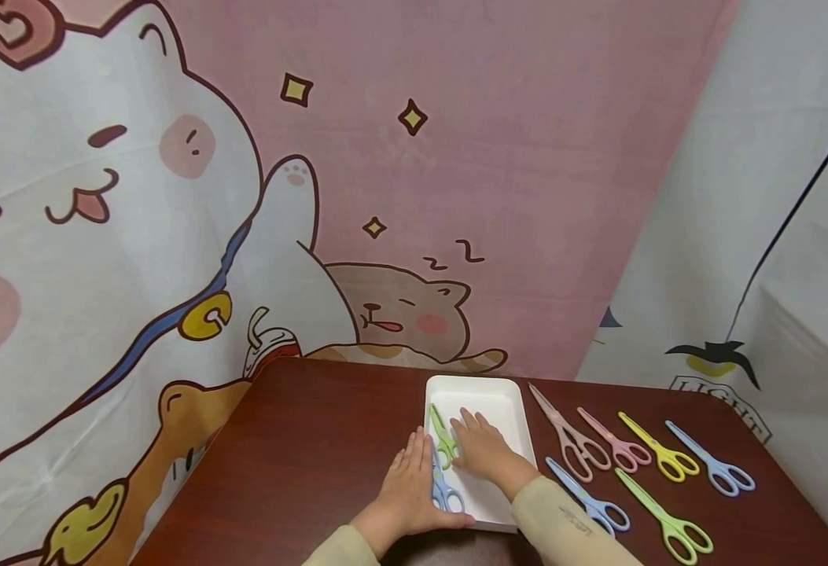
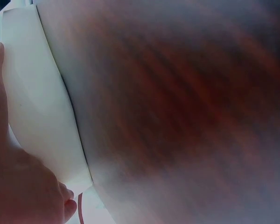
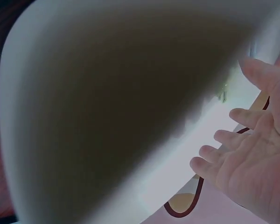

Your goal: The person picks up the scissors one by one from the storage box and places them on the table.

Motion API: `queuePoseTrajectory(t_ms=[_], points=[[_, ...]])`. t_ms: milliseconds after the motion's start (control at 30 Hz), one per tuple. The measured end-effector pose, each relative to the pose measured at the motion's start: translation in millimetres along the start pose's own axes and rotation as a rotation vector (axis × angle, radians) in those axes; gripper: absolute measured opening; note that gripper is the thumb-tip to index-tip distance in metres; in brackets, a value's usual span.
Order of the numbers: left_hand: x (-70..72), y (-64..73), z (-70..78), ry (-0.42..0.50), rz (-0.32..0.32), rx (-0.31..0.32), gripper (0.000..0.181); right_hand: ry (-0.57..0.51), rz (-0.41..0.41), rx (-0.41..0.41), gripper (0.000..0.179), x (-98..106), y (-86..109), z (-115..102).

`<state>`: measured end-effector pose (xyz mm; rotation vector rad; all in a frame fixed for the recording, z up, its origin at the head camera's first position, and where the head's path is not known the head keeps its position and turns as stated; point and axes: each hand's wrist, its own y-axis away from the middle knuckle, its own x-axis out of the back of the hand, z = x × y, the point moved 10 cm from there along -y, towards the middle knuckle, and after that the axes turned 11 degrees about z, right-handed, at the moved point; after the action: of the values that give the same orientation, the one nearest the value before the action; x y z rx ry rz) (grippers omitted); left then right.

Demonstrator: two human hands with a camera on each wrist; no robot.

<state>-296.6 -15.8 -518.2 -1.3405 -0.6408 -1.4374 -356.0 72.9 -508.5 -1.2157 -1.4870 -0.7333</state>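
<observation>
A white tray (image 1: pixel 480 387) lies on the table in the head view, with light green scissors (image 1: pixel 442 431) and light blue scissors (image 1: pixel 441 486) along its left side. My left hand (image 1: pixel 408 489) rests against the tray's left wall, fingers straight, thumb stretched along the front edge. Over the tray's middle, my right hand (image 1: pixel 484 446) reaches in with fingers extended and spread, fingertips right by the green scissors. In the right wrist view, that hand (image 3: pixel 254 144) has its palm side showing and holds nothing. The left wrist view has my left hand (image 2: pixel 25 182) along the tray's outer wall (image 2: pixel 42 98).
Right of the tray lie large beige-pink scissors (image 1: pixel 569 436), pink scissors (image 1: pixel 615 442), yellow scissors (image 1: pixel 660 450), two blue scissors (image 1: pixel 711 460) (image 1: pixel 586 495) and green scissors (image 1: pixel 664 515). The dark wooden table (image 1: pixel 314 440) ends at a cartoon-printed cloth (image 1: pixel 527 196) behind.
</observation>
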Motion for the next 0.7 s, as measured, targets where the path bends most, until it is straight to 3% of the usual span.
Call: queuePoseTrajectory(t_ms=[233, 533, 700], points=[[-2.6, -1.3, -1.8, 0.006, 0.004, 0.003, 0.139, 0.004, 0.004, -0.008, 0.062, -6.9, -3.6, 7.7], [-10.7, -2.5, -5.7, -0.024, 0.047, -0.005, 0.142, 0.001, 0.035, -0.056, 0.045, 1.4, -4.0, 18.0], [-10.4, -2.1, -5.4, -0.020, 0.041, -0.005, 0.141, -0.047, 0.032, -0.053, 0.059, 1.6, -3.3, 10.5]])
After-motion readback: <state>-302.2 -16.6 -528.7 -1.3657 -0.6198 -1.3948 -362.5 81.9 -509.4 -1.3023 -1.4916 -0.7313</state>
